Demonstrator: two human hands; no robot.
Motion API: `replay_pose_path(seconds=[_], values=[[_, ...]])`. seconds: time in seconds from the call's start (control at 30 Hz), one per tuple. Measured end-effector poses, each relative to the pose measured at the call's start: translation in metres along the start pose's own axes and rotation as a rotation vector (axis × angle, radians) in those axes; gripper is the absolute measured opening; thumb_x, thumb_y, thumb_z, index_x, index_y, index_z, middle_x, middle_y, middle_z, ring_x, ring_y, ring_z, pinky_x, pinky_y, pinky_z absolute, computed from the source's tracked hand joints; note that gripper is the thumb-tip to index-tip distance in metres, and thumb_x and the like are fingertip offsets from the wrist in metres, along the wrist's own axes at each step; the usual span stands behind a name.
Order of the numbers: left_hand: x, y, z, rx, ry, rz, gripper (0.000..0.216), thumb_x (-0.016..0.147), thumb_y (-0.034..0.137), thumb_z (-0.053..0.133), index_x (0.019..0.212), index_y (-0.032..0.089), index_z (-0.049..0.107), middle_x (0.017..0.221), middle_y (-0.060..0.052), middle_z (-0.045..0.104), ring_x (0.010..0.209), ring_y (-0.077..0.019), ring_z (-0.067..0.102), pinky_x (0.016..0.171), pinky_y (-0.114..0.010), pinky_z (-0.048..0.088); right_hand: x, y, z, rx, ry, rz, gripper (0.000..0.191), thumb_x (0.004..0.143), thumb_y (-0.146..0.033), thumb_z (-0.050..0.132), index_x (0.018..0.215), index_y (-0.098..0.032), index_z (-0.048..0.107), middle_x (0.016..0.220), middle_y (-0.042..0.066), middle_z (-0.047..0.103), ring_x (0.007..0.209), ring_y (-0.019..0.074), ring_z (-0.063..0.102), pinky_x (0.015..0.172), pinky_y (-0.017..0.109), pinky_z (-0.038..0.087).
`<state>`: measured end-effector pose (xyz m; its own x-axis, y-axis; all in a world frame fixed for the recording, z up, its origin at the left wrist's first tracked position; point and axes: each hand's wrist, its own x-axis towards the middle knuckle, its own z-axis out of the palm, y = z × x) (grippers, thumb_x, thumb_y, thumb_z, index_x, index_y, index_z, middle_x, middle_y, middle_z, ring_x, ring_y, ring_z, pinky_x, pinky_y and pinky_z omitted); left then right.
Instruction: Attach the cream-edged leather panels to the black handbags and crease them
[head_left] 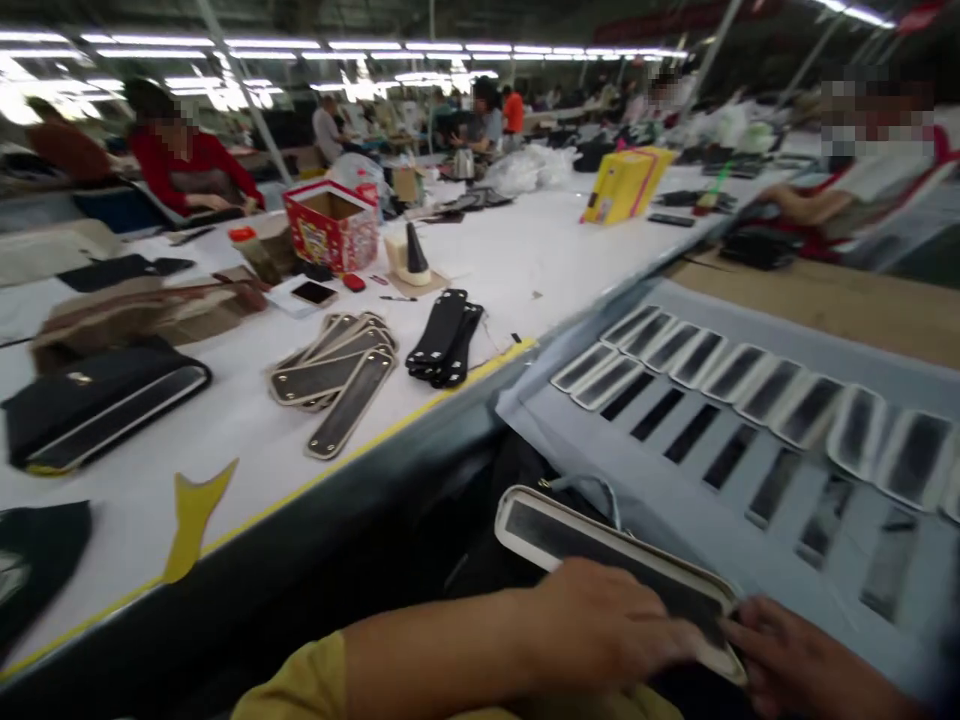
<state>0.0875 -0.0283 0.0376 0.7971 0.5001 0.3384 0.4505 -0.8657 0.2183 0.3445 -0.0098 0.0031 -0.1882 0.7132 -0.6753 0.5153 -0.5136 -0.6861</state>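
Note:
Across my lap lies a black bag (551, 535) with a long, round-ended panel edged in cream. A pale cord loops beside its far side. My left hand (607, 625) reaches over the panel, fingers stretched to the right, their tips on the panel near its right end. Motion smears the fingers a little. At that same end, my right hand (795, 655) grips the cream edge between thumb and fingers. Its lower part is cut off by the frame's bottom, and the bag's underside is hidden by my arms.
To the right, a grey sheet (675, 520) bears rows of dark and cream-edged strips. The white table (495, 260) holds stacked strap pieces (337, 370), black tabs (446, 335), a folded black bag (105, 400), a red box (330, 225) and a yellow box (626, 185). People sit beyond.

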Motion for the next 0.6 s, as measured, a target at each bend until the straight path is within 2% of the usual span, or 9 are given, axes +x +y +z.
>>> replay_pose_path(seconds=[0.07,0.1,0.17,0.2,0.27,0.33,0.47,0.6], values=[[-0.032,-0.022,0.001,-0.289,0.381,-0.383,0.024,0.090,0.029,0.044,0.083,0.019,0.065,0.071,-0.001,0.066,0.066,-0.0112,0.059,0.064,-0.021,0.045,-0.013,0.010,-0.008,0.092,0.010,0.077,0.047,0.070,-0.062,0.061,0.071,-0.020,0.040,0.052,-0.004,0.055,0.046,0.0117,0.056,0.049,0.024,0.045],[-0.049,-0.037,0.001,-0.416,0.505,-0.640,0.021,0.087,0.030,0.050,0.076,0.019,0.064,0.070,-0.001,0.065,0.065,-0.0112,0.058,0.063,-0.021,0.044,-0.015,0.010,-0.009,0.125,0.013,0.094,0.048,0.067,-0.062,0.063,0.072,-0.021,0.039,0.052,-0.004,0.056,0.045,0.0115,0.056,0.048,0.023,0.044],[-0.078,-0.067,0.003,-0.648,0.633,-1.043,0.018,0.080,0.033,0.060,0.071,0.017,0.061,0.062,0.002,0.058,0.057,-0.0089,0.051,0.056,-0.019,0.041,-0.011,0.005,-0.009,0.148,0.027,0.090,0.050,0.064,-0.062,0.065,0.072,-0.021,0.037,0.051,-0.005,0.056,0.043,0.0104,0.055,0.046,0.022,0.042],[-0.089,-0.079,0.007,-0.833,0.617,-1.154,0.019,0.078,0.035,0.063,0.071,0.017,0.059,0.057,0.005,0.053,0.051,-0.0074,0.047,0.051,-0.018,0.038,-0.008,0.002,-0.009,0.151,0.032,0.076,0.050,0.064,-0.062,0.065,0.072,-0.021,0.036,0.049,-0.005,0.056,0.042,0.0096,0.054,0.046,0.021,0.041],[-0.100,-0.096,0.019,-1.305,0.545,-1.220,0.024,0.074,0.038,0.067,0.073,0.017,0.056,0.055,0.006,0.050,0.048,-0.0062,0.043,0.047,-0.017,0.035,-0.004,-0.002,-0.009,0.154,0.025,0.059,0.050,0.064,-0.060,0.066,0.072,-0.021,0.036,0.048,-0.006,0.056,0.040,0.0088,0.054,0.045,0.020,0.040],[-0.101,-0.102,0.034,-1.529,0.463,-1.194,0.030,0.072,0.043,0.069,0.075,0.017,0.053,0.058,0.005,0.051,0.049,-0.0068,0.046,0.047,-0.018,0.038,-0.003,-0.001,-0.010,0.158,0.012,0.061,0.050,0.064,-0.060,0.066,0.072,-0.021,0.035,0.048,-0.006,0.056,0.040,0.0089,0.054,0.045,0.020,0.039],[-0.097,-0.102,0.050,-1.652,0.394,-1.136,0.035,0.067,0.042,0.074,0.077,0.017,0.051,0.064,0.004,0.052,0.054,-0.0067,0.049,0.054,-0.020,0.044,-0.005,0.005,-0.013,0.192,-0.022,0.066,0.050,0.065,-0.060,0.065,0.074,-0.021,0.035,0.050,-0.006,0.057,0.041,0.0092,0.056,0.045,0.019,0.039],[-0.101,-0.102,0.043,-1.685,0.341,-1.132,0.033,0.068,0.038,0.074,0.081,0.017,0.052,0.068,0.004,0.054,0.058,-0.0070,0.052,0.057,-0.021,0.049,-0.004,0.010,-0.014,0.224,-0.039,0.059,0.050,0.066,-0.061,0.064,0.074,-0.021,0.035,0.051,-0.006,0.057,0.042,0.0093,0.056,0.046,0.020,0.042]])
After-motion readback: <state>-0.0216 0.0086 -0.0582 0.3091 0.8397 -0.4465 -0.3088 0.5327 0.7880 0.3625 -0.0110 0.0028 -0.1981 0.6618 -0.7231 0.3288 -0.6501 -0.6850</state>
